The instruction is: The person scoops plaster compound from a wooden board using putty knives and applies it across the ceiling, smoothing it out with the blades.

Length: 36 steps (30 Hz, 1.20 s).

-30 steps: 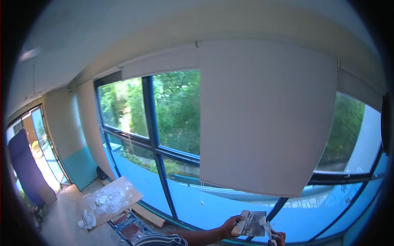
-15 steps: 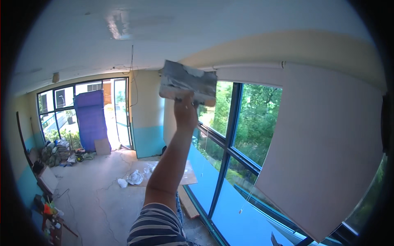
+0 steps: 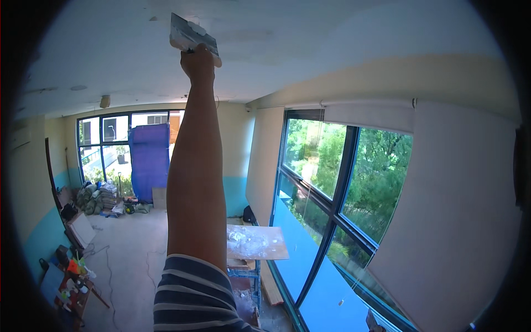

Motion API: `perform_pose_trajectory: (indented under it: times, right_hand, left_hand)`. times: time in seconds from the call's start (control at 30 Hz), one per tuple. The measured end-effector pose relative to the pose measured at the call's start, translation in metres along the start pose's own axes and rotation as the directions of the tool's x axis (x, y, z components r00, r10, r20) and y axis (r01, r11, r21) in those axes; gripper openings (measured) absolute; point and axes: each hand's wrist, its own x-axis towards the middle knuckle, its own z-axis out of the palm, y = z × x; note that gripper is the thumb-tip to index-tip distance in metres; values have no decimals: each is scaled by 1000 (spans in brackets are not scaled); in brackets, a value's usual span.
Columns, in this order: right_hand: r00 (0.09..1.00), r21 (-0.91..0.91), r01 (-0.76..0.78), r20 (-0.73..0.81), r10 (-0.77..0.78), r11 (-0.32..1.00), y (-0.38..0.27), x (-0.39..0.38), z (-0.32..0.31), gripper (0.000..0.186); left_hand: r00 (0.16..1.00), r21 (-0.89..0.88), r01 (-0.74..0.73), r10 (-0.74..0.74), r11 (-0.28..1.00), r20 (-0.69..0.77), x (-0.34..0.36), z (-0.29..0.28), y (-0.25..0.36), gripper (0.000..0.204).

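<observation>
My left arm, in a dark striped sleeve, reaches up toward the ceiling (image 3: 287, 61). In my left hand (image 3: 198, 65), closed round its handle, is a wide putty knife (image 3: 191, 39) with a smeared metal blade. The blade is tilted and overlaps a pale, wet-looking patch (image 3: 197, 27) on the ceiling. Whether it touches the surface I cannot tell. My right hand is out of view. A dark blade-like tip (image 3: 373, 321) pokes in at the lower edge, its holder hidden.
Below, a board (image 3: 271, 243) smeared with white compound rests on a blue frame (image 3: 257, 276). Tall windows (image 3: 332, 210) and a roller blind (image 3: 448, 193) line the right. Stacked bags (image 3: 105, 196) lie by the far windows. A cluttered small table (image 3: 77, 293) stands at left; a cord crosses the floor.
My left hand has carried the putty knife up and left, from in front of the window to the ceiling patch. The view has shifted, so the room appears farther right.
</observation>
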Motion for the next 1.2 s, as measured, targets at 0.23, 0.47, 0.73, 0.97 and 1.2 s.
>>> perform_pose_trajectory:
  times: [0.23, 0.47, 0.73, 0.97, 1.2]
  right_hand:
    - [1000, -65, 25, -8, -26, 998, -26, 40, 39, 44]
    - [998, -79, 55, -22, -57, 995, -31, 74, 71, 50]
    - [999, -76, -18, -38, 15, 997, -34, 93, 86, 52]
    - [988, -81, -95, -129, 84, 992, -7, 73, 81, 51]
    - [971, 36, -41, -236, 48, 999, 10, 58, 74, 46]
  left_hand:
    - [961, 327, -243, 272, 913, -46, 60, -4, -35, 45]
    - [867, 523, -394, 495, 755, -62, 87, -1, -28, 38]
    - [871, 412, -455, 491, 790, 21, 72, 59, -30, 44]
    - [905, 354, -401, 424, 845, 14, 4, 156, -60, 63]
    - [978, 258, -207, 192, 944, 83, -80, 244, -71, 74]
